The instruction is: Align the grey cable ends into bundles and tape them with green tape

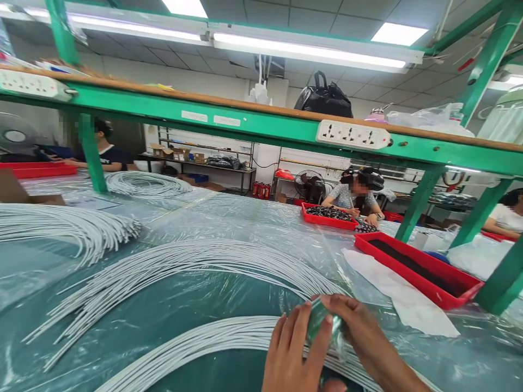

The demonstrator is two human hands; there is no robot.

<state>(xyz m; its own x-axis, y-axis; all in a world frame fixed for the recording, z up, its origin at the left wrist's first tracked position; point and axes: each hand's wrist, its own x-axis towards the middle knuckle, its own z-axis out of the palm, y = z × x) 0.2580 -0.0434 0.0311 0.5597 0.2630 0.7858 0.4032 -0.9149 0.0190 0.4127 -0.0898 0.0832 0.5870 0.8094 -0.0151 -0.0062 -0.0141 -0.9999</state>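
My left hand (pixel 292 345) lies over the nearer bundle of white cables (pixel 220 335), its fingers stretched out and a little apart. One of its fingertips meets a shiny see-through plastic piece (pixel 322 321) with a green tint. Closed on that piece from the other side is my right hand (pixel 355 318), thumb and fingers bent. Blur hides whether the plastic is film or tape, and whether it goes round the cables. A second curved bundle of white cables (pixel 204 253) passes just beyond my hands, its loose ends fanned out at the left.
More white cables (pixel 81 223) lie at the left, with a coil (pixel 147 185) behind. A red tray (pixel 417 267) and white sheet (pixel 400 294) are at right. A green shelf frame (pixel 253 128) crosses above the plastic-covered table (pixel 183 299). Several people sit beyond.
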